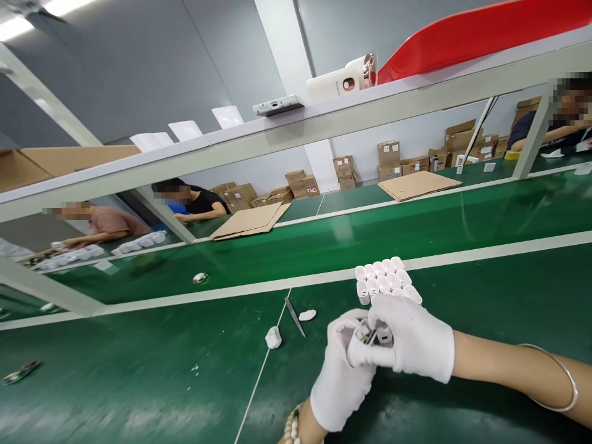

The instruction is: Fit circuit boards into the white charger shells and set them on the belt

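Observation:
My hands, both in white gloves, meet at the lower right of the head view, over the green work surface (pixel 185 364). My left hand (pixel 345 370) is closed around a small circuit board (pixel 366 333) with light and dark parts, partly covered by fingers. My right hand (pixel 409 336) is closed too, its thumb and fingertips touching the same spot. In its curl shows a white charger housing (pixel 385 336) with a small slot; the glove hides the rest. Just beyond my hands, several similar white housings (pixel 382 277) stand in tight rows.
Left of my hands lie grey tweezers (pixel 295 316), a small white piece (pixel 308 315) and a crumpled white lump (pixel 274 337). A small colourful board (pixel 21 373) is at far left. A shelf beam (pixel 277 132) crosses above. Cardboard sheets (pixel 252 221) and several people are beyond.

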The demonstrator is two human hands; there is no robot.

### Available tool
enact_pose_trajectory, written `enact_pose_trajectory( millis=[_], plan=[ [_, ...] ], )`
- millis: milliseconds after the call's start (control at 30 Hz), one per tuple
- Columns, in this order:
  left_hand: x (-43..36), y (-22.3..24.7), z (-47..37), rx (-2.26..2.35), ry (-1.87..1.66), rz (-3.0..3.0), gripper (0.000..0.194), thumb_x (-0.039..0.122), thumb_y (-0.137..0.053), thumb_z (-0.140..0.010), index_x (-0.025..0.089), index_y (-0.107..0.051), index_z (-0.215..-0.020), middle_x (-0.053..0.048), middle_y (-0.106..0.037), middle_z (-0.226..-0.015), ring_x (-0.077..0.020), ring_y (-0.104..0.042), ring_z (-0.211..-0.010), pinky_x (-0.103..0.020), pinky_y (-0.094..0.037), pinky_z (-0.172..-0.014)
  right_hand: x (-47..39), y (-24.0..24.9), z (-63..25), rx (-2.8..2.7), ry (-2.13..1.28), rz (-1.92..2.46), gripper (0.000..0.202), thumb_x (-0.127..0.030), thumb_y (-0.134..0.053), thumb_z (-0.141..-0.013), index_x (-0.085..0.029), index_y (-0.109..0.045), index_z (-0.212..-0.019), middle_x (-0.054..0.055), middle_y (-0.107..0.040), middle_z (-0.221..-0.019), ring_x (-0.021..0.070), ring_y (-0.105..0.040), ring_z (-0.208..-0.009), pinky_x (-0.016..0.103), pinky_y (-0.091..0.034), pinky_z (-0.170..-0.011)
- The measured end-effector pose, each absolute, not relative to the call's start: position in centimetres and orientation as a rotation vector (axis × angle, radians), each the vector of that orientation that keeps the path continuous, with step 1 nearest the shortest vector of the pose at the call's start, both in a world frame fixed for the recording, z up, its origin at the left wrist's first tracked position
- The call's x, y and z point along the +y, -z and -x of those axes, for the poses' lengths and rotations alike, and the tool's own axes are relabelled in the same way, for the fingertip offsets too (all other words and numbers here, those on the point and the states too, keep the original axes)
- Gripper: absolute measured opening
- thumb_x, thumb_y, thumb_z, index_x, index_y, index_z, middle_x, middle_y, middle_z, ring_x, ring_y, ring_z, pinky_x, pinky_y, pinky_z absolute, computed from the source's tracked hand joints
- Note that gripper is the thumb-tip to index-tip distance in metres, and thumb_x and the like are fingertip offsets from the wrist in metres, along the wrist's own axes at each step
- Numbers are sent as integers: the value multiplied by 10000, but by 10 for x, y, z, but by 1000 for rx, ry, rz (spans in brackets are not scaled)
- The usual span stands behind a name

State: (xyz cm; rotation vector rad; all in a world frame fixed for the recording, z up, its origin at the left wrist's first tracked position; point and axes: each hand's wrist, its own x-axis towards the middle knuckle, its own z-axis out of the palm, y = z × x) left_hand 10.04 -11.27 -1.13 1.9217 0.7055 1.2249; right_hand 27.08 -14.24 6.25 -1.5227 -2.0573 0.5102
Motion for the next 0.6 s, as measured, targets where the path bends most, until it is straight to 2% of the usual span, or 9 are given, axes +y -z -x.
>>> enact_pose_trajectory(
  millis=[67,133,200,267,367,600],
  plan=[
    [-108,6,-99,797,-1324,-2080,436,88,-635,-808,260,-521,-1192,-78,-587,-1218,-218,-631,-1096,-381,-550,-927,-137,-64,-276,-1882,-793,1492,293,-463,-689,-789,-182,-634,-847,7,-599,-717,133,-483,-617,269,-353,-568],
    [-103,-1,-96,806,-1397,-2278,390,100,-665,-828,250,-575,-1177,-81,-579,-1213,-214,-619,-1105,-360,-548,-940,-133,-65,-279,-1696,-1224,1387,343,-497,-627,-845,-167,-647,-938,28,-646,-745,138,-549,-618,266,-408,-566],
    [-101,-6,-94,736,-1464,-2403,390,111,-690,-831,235,-589,-1187,-76,-577,-1164,-195,-627,-1045,-309,-567,-884,-130,-64,-279,-1483,-1630,1186,449,-582,-615,-836,-140,-649,-909,53,-667,-770,153,-617,-671,262,-467,-586],
    [-102,-8,-94,663,-1470,-2443,389,105,-695,-831,217,-589,-1188,-69,-575,-1113,-178,-630,-990,-271,-577,-832,-128,-60,-279,-1326,-1863,1026,526,-630,-681,-769,-116,-648,-879,72,-671,-797,169,-656,-735,261,-509,-623],
    [-105,-7,-97,622,-1443,-2437,372,86,-681,-843,201,-583,-1183,-66,-569,-1092,-165,-633,-968,-245,-578,-811,-124,-54,-280,-1271,-2012,984,538,-581,-773,-716,-94,-660,-913,78,-666,-810,164,-673,-731,248,-529,-622],
    [-106,-2,-99,653,-1409,-2458,419,97,-677,-853,213,-560,-1238,-76,-557,-1098,-175,-624,-970,-264,-581,-794,-121,-55,-282,-1244,-2121,998,420,-499,-765,-752,-97,-690,-850,57,-658,-777,124,-665,-640,192,-519,-551]
  ],
)
